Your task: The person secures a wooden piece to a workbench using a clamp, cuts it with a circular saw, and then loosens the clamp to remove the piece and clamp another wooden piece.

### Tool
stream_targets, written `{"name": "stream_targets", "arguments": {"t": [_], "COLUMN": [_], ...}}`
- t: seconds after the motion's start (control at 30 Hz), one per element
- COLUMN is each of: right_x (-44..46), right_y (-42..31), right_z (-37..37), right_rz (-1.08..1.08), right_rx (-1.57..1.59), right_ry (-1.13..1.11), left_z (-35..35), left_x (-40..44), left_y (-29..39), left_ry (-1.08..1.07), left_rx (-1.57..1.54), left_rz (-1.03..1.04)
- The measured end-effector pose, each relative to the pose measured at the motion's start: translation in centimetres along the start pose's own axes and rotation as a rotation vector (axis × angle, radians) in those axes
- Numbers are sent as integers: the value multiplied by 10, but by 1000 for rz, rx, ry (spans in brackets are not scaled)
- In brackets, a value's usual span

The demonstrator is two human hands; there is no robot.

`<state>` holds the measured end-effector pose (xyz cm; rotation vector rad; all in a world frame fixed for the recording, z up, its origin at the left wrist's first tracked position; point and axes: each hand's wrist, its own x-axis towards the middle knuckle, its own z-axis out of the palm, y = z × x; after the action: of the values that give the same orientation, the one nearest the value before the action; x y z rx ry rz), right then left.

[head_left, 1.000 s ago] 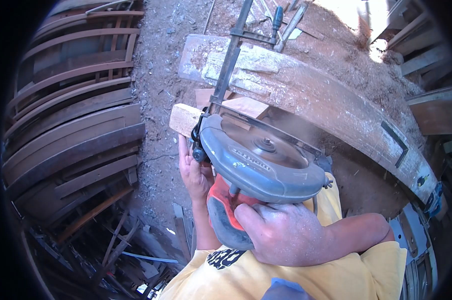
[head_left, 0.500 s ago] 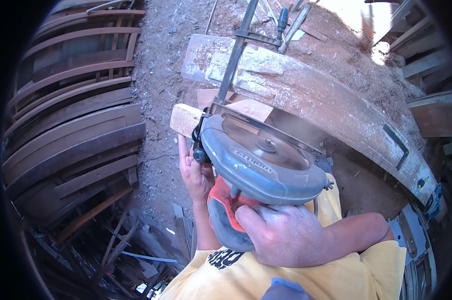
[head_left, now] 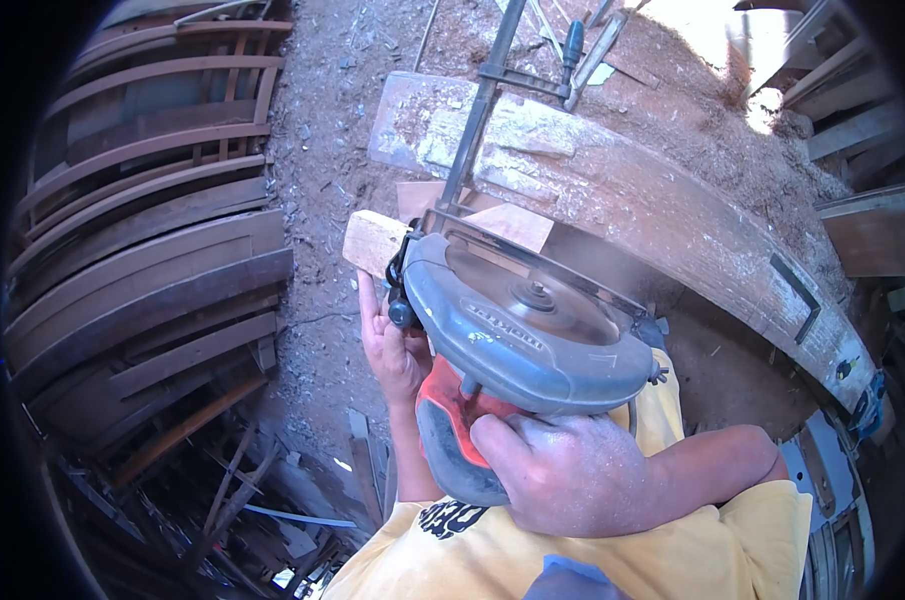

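My right hand (head_left: 572, 470) is wrapped around the red and black handle of a circular saw (head_left: 502, 330), close to my body. Its round blade (head_left: 562, 300) is blurred as though spinning. A pale wooden board (head_left: 372, 242) sticks out to the left from beneath the front of the saw. Under that end is my left hand (head_left: 394, 350), one finger reaching up to the wood and the others curled, partly hidden by the saw. A long metal bar clamp (head_left: 472, 140) runs from the saw's front toward the workbench plank.
Beyond the saw lies a wide, dusty plank (head_left: 652, 200) with a black metal square (head_left: 794, 295) on it. Curved wooden frames (head_left: 162, 180) are stacked at left. Sawdust covers the ground (head_left: 322, 140), and more boards (head_left: 857, 130) stand at right.
The surroundings have shifted very slightly in view. Both hands keep their hold, and the saw stays almost in the same place over the board.
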<state>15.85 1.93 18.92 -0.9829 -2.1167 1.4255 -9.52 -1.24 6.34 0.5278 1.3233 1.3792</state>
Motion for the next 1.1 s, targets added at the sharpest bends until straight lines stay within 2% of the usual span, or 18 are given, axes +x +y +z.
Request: {"name": "stream_targets", "arguments": {"t": [1.1], "right_x": [25], "right_y": [-4], "right_z": [4], "right_rz": [2], "right_rx": [6], "right_ry": [-16], "left_z": [-6], "left_x": [17], "left_y": [10], "left_ry": [-8], "left_rx": [39], "left_rz": [33]}}
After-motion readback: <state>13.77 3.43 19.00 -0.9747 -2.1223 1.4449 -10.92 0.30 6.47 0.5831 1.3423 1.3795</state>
